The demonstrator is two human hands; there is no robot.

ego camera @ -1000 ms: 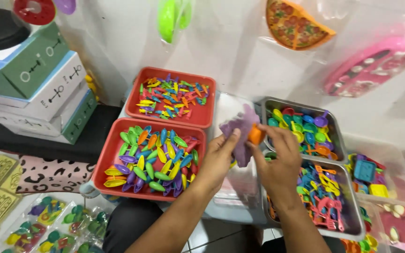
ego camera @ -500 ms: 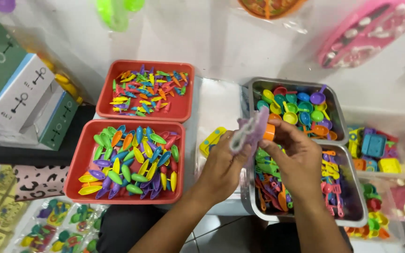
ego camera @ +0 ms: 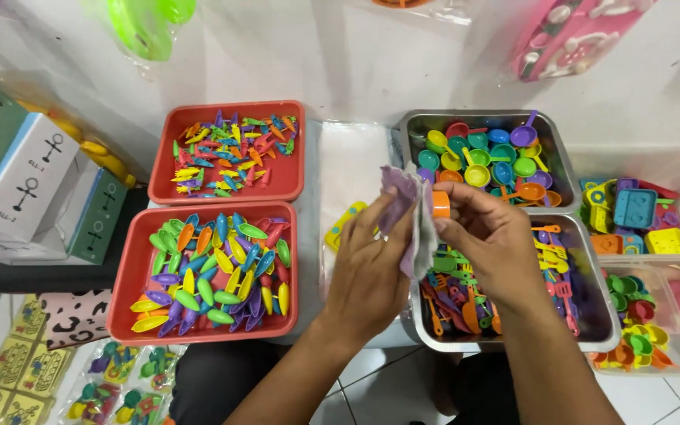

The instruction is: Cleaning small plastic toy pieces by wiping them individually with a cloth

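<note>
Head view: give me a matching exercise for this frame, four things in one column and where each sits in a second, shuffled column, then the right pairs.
Things
1. orange cup
2. purple card
3. near red tray
4. far metal tray

Places
A. holds small pans and cups in many colours
B. pinched in the right hand
C. holds large leaf-shaped toy pieces
D. held up by the left hand

Pairs: 1-B, 2-D, 3-C, 4-A
</note>
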